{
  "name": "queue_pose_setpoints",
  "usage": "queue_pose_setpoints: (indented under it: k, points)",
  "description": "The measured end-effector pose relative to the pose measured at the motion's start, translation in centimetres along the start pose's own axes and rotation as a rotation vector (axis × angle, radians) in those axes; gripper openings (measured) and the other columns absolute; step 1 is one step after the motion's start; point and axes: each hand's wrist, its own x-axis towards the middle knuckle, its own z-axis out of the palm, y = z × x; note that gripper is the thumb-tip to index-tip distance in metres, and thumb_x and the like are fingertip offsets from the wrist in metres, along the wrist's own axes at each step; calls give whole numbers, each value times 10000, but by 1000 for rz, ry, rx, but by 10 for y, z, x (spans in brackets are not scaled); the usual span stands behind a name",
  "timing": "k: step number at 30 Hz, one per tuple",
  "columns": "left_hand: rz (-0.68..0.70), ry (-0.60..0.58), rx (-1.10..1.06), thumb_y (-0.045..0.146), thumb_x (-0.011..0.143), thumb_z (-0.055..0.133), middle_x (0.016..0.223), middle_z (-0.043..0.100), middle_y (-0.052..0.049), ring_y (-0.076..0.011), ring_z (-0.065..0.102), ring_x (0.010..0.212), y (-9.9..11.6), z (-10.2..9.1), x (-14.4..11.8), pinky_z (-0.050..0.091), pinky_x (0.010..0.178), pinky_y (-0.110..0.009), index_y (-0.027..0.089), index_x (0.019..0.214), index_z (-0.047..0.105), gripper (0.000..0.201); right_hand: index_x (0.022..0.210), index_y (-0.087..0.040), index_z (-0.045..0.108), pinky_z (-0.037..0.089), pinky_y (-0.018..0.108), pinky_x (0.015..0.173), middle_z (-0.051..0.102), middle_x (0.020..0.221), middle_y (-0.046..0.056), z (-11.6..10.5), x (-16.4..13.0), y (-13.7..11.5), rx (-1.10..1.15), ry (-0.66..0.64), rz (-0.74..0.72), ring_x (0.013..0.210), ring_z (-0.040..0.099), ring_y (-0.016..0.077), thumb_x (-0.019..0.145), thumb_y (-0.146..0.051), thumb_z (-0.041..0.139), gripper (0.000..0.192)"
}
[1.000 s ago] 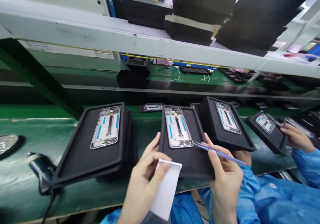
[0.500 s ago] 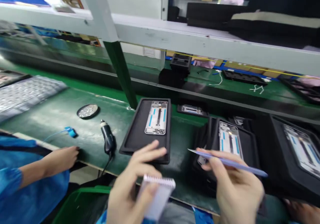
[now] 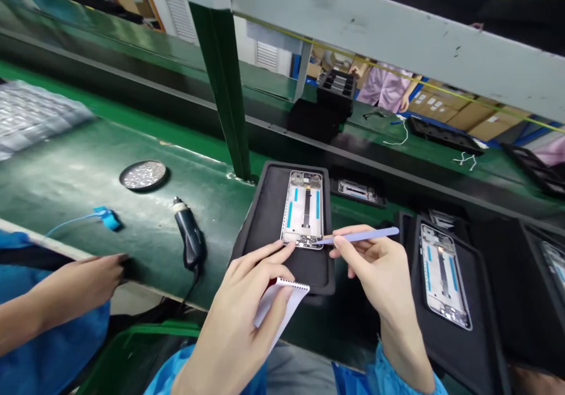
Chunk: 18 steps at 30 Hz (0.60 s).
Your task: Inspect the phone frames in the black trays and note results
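Observation:
My left hand [image 3: 247, 301] grips a small white spiral-edged pad [image 3: 286, 309] between thumb and palm. Its fingertips touch the lower edge of a phone frame [image 3: 301, 206], which has a white inside, blue strips and a dark central cable. That frame lies in a shallow black tray [image 3: 260, 224]. In my right hand [image 3: 375, 265], pinched between thumb and fingers, is a pair of lavender tweezers [image 3: 366, 235]. Their tip points left and reaches the small circuit board at the frame's bottom end; whether it holds anything is too small to tell.
A black electric screwdriver [image 3: 189, 236], a round dish of small shiny parts [image 3: 143, 175] and a blue clip on a cord [image 3: 106, 217] lie to the left. Further left is a co-worker's hand [image 3: 79, 286]. Another phone frame [image 3: 445, 274] rests in a tray at right.
My right hand and the tweezers have moved left and onto the phone frame's bottom end. My left fingertips have come to the frame's lower edge. The camera view has shifted too.

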Motion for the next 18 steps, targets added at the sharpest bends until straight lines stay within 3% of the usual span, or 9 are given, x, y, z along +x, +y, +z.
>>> queue_pose_setpoints:
  k: [12,18]
  points:
    - [45,-94,25,197,1092,602,1518,797,-8,-266,729,1440,-9,-6,-1,622,1069,-363,321,1116,744,190,798,-188,851,676,279,507,838,753,101,2,4,-3,5,17,32,597,813,232,775,-704,969,529]
    - [55,-82,32,205,1105,606,1531,789,37,-215,710,1461,-10,-5,-1,597,1082,-318,334,1124,721,174,791,-188,854,675,253,514,837,734,88,3,4,-3,13,16,16,590,819,225,792,-634,979,463]
